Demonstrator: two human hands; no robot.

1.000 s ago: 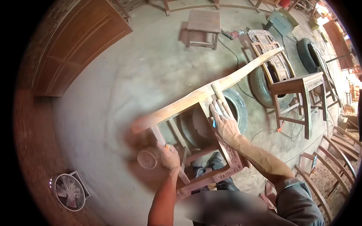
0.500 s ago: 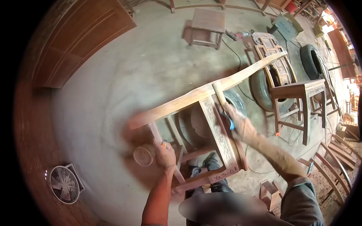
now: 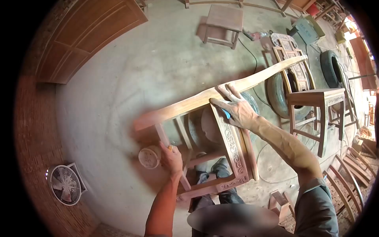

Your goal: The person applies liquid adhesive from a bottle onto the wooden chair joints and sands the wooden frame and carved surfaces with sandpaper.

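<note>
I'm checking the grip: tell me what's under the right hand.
A blue piece shows beneath the right hand, which lies over the wooden frame. The hand hides its remainder and the wood directly underneath.

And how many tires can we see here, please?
3 tires: one seen through the held wooden frame, one partly behind the carved chair back, one farther right, near the teal box. More may be hidden behind furniture.

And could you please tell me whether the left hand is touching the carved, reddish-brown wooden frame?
Touching: the head view shows the left hand closed around a bar of the frame.
</note>
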